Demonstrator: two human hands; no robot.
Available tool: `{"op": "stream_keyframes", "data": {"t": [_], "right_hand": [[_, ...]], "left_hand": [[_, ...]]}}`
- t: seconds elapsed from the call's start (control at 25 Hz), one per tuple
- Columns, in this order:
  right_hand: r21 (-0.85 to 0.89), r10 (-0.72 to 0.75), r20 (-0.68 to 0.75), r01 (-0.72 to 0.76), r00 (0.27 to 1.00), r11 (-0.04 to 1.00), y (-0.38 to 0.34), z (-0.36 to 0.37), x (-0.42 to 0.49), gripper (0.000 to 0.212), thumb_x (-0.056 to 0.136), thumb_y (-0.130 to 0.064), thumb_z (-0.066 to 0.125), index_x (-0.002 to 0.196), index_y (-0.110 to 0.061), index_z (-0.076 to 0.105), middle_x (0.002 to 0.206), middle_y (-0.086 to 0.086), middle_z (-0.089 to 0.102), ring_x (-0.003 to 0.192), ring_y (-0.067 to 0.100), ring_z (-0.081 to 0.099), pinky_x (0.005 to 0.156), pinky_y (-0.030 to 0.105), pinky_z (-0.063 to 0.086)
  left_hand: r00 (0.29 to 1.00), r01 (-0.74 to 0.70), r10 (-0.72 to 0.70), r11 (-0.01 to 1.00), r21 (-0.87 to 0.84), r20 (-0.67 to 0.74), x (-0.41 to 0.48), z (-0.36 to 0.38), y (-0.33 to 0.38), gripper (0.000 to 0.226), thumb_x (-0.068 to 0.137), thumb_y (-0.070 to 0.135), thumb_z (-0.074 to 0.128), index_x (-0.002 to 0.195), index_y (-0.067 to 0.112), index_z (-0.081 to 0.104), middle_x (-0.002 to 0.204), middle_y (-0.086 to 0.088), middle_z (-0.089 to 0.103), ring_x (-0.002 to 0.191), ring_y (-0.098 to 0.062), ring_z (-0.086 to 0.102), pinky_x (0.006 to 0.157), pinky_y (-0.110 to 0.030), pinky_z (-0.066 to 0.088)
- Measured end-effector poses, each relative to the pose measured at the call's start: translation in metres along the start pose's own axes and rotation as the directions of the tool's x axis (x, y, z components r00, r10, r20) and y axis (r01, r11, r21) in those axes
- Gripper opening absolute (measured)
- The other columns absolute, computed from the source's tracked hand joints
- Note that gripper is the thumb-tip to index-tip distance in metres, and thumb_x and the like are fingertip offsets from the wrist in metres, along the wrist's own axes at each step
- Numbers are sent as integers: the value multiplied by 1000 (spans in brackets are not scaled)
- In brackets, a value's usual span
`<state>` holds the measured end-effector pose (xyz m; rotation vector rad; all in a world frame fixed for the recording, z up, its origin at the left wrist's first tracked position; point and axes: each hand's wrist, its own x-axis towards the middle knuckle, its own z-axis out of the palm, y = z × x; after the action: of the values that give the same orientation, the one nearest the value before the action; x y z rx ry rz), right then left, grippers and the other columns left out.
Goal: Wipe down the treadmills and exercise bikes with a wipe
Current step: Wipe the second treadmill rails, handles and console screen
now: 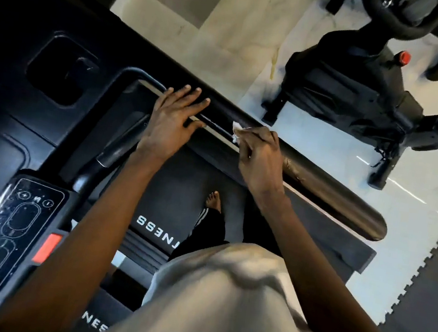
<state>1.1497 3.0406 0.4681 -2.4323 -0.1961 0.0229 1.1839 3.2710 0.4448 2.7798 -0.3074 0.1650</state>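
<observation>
Above the treadmill (pixel 153 221) belt, the right hand (pixel 258 157) pinches a white wipe (pixel 236 132) against the black handrail (pixel 334 199). Just beside it, the left hand (pixel 172 120) rests flat on the rail, fingers (pixel 193 97) straight. Beyond stands an exercise bike (pixel 364 82).
</observation>
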Motion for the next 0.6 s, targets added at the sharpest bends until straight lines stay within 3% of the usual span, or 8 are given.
{"op": "stream_keyframes", "data": {"t": [0.08, 0.2, 0.32, 0.44, 0.6], "right_hand": [[-30, -19, -8, 19, 1000, 999, -16, 5, 2, 28, 93, -4, 56, 114, -8, 73, 104, 12, 64, 98, 32, 55, 83, 44, 51], [-22, -54, 42, 55, 998, 998, -31, 5, 4, 30, 94, -4, 53, 118, -7, 71, 108, 14, 62, 101, 35, 54, 77, 48, 53], [-36, -35, 12, 35, 999, 999, -13, -10, -18, 36, 89, 4, 57, 118, -9, 72, 112, 11, 63, 104, 31, 54, 78, 41, 54], [-48, 79, -129, -86, 988, 995, 21, -28, -57, 31, 89, 3, 59, 113, -11, 75, 109, 7, 65, 98, 26, 56, 82, 33, 49], [-83, 206, -264, -235, 942, 968, 52, -46, -99, 28, 90, 1, 62, 111, -12, 74, 107, 7, 66, 97, 27, 56, 85, 24, 42]], "left_hand": [[1000, -7, 7, 1000, -8, 4, 1, 0, -4, 48, 84, 30, 75, 130, 20, 67, 138, -8, 61, 133, -28, 53, 114, -38, 22], [1000, -9, 10, 1000, -29, 18, 0, -1, -4, 47, 87, 33, 72, 131, 20, 67, 140, -6, 60, 136, -27, 50, 115, -42, 25], [998, -8, 10, 999, -38, 65, 3, -6, -2, 48, 90, 33, 71, 135, 19, 64, 144, -7, 57, 140, -26, 45, 117, -43, 23], [995, -56, 57, 998, -12, 80, 4, -11, -1, 45, 91, 31, 70, 133, 16, 65, 142, -8, 58, 140, -28, 45, 116, -43, 22], [957, -258, 246, 964, 64, 153, 11, -19, 1, 38, 92, 27, 70, 127, 15, 69, 133, -8, 65, 135, -30, 51, 112, -42, 25]]}}
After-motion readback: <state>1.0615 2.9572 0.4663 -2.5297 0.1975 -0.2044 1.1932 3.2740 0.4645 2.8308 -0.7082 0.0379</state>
